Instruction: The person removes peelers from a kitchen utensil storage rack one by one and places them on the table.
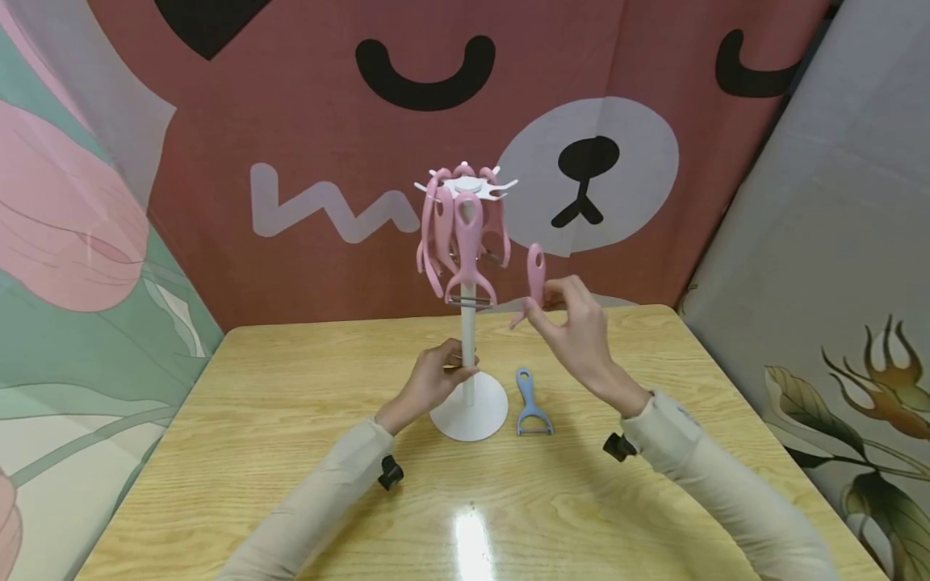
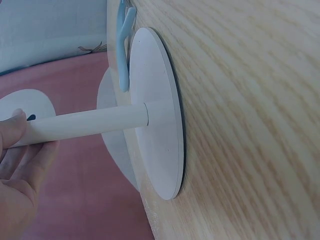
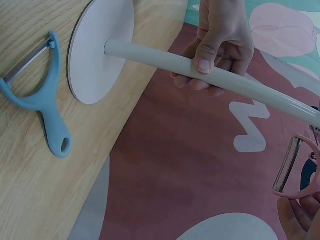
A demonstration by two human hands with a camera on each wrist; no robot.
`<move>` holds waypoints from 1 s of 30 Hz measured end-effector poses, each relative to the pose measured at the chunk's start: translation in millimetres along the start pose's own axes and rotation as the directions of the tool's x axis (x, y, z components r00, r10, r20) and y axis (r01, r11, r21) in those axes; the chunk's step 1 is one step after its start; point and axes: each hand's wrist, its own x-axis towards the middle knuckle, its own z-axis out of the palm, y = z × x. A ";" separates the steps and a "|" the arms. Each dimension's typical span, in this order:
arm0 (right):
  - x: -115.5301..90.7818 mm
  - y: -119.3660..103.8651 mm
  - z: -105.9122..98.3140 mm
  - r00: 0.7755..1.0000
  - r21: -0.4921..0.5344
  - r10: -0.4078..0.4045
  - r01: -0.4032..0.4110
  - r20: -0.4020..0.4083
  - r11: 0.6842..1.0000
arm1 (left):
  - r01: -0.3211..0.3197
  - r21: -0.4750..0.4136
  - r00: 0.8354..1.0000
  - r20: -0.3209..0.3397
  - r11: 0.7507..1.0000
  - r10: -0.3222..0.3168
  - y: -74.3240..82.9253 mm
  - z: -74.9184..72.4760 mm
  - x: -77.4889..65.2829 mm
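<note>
My left hand point(image 1: 430, 377) grips the white pole point(image 1: 468, 335) of a stand, a little above its round base point(image 1: 471, 424). Pink Y-shaped peelers point(image 1: 468, 242), several of them, hang from the white hooks point(image 1: 467, 186) at the top. To the right of the stand, my right hand point(image 1: 581, 335) pinches another pink peeler point(image 1: 536, 270) between thumb and fingers, its handle hole upward. That peeler is raised above the table, beside the hanging ones. A blue peeler point(image 1: 529, 403) lies on the table, right of the base; the right wrist view shows its blade point(image 3: 27, 60).
The stand stands on a wood-grain table point(image 1: 291, 452). Behind it hangs a red-brown cloth point(image 1: 312, 105) with a cartoon bear face. Printed drapes point(image 1: 821, 242) flank the table on both sides. Each sleeve carries a small black device point(image 1: 390, 473) near the wrist.
</note>
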 end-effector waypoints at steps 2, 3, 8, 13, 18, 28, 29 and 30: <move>-0.2 1.0 -0.9 1.000 -0.004 0.001 -0.001 -0.001 1.000 | -0.001 -0.003 1.000 0.001 1.000 0.001 0.2 -0.1 0.1; -0.4 1.5 -1.4 1.000 -0.004 0.002 -0.002 -0.001 1.000 | -0.001 -0.004 1.000 0.001 1.000 0.001 0.4 -0.1 0.1; -3.8 5.0 -2.0 1.000 -0.018 0.008 -0.008 0.004 1.000 | 0.003 -0.007 1.000 0.003 1.000 -0.003 0.9 -0.1 0.2; -9.5 7.8 -2.8 1.000 -0.044 0.019 -0.018 0.023 0.999 | 0.003 -0.004 1.000 0.004 1.000 -0.003 -0.7 0.4 -0.2; -13.4 11.1 -3.0 0.999 -0.060 0.026 -0.024 0.027 0.998 | 0.012 -0.004 1.000 0.007 1.000 -0.012 -0.7 0.5 -0.1; -20.4 18.2 -1.6 0.999 -0.080 0.030 -0.027 0.037 0.996 | 0.017 0.003 1.000 0.007 1.000 -0.017 -1.3 0.8 -0.1; -21.0 18.9 -1.5 0.999 -0.079 0.028 -0.025 0.038 0.997 | 0.017 0.004 1.000 0.009 1.000 -0.017 -1.8 1.0 -0.1; -21.6 20.0 -1.3 0.999 -0.079 0.028 -0.025 0.039 0.997 | 0.016 0.006 1.000 0.009 1.000 -0.016 -2.0 1.1 -0.1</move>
